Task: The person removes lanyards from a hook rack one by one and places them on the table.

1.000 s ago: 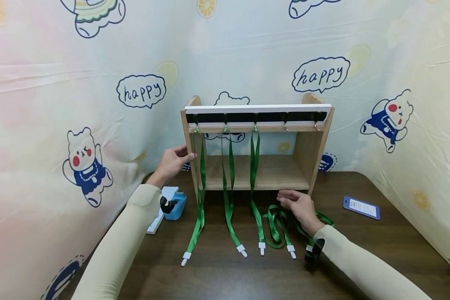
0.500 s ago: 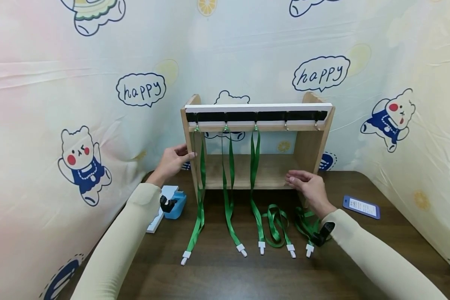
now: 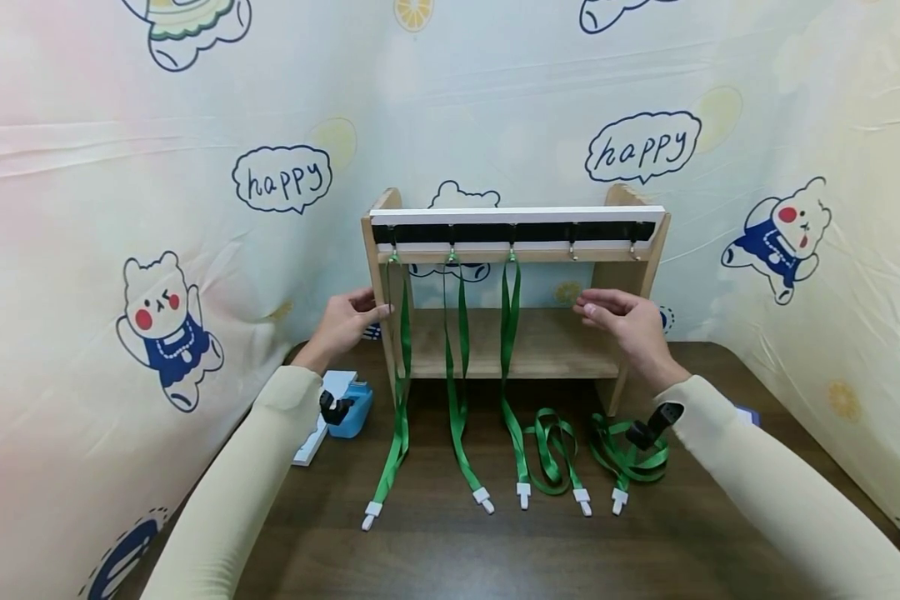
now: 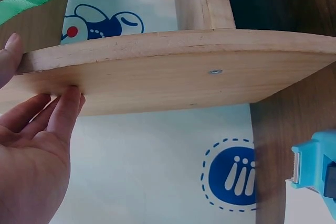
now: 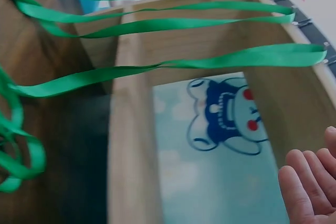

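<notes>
My left hand (image 3: 347, 323) holds the left side panel of a wooden shelf rack (image 3: 495, 343). In the left wrist view its thumb lies at the panel's front edge and its fingers (image 4: 65, 111) touch the outer face. My right hand (image 3: 626, 325) is raised before the rack's right side, fingers loosely bent with nothing in them. Three green lanyards (image 3: 509, 312) hang from small metal hooks on the black strip (image 3: 480, 234); two hooks at the right carry nothing. Two more lanyards, one looped (image 3: 551, 454) and one coiled (image 3: 630, 458), lie on the table.
A light-blue tape dispenser (image 3: 353, 412) and a white box-like piece (image 3: 311, 446) lie by my left forearm. My right sleeve mostly covers a blue badge holder (image 3: 748, 414) on the table (image 3: 435, 558). A printed cloth (image 3: 450, 100) hangs behind the rack.
My right hand has risen from beside the table lanyards to the height of the rack's opening, uncovering the coiled lanyard and covering most of the badge holder. My left hand has stayed put.
</notes>
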Tool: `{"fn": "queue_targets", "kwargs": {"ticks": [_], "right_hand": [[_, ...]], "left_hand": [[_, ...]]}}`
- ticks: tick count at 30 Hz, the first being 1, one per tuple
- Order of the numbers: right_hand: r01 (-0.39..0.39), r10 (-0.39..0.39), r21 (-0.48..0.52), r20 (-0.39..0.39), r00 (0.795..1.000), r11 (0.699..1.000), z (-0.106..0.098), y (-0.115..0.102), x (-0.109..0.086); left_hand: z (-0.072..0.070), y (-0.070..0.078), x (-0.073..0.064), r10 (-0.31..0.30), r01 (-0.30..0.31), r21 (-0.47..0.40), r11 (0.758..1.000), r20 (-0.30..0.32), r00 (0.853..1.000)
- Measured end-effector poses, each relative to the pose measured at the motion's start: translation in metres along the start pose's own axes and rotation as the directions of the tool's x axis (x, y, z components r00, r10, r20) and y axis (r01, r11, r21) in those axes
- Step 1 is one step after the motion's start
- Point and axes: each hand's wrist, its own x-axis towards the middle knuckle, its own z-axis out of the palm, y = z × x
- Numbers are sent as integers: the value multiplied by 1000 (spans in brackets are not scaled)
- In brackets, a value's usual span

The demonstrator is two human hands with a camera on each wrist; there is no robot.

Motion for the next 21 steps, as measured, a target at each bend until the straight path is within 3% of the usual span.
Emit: {"fn": "queue_targets", "kwargs": {"ticks": [4,9,14,21], "right_hand": [[38,-38,-19,-12,999,999,1,-16,6],[37,-42,-144,-33,999,989,6,-29,12],[56,-60,-167,-15,998,984,13,-42,14],[41,-40,-208,10,999,977,23,-45,16]], "left_hand": [[0,2,0,4,-4,7,1000,4,1000],[1,3,1,4,-4,10,1000,0,1000],[1,3,0,7,-7,1,1000,-3,1000],[0,1,-1,8,-7,12,1000,-10,1000]]}}
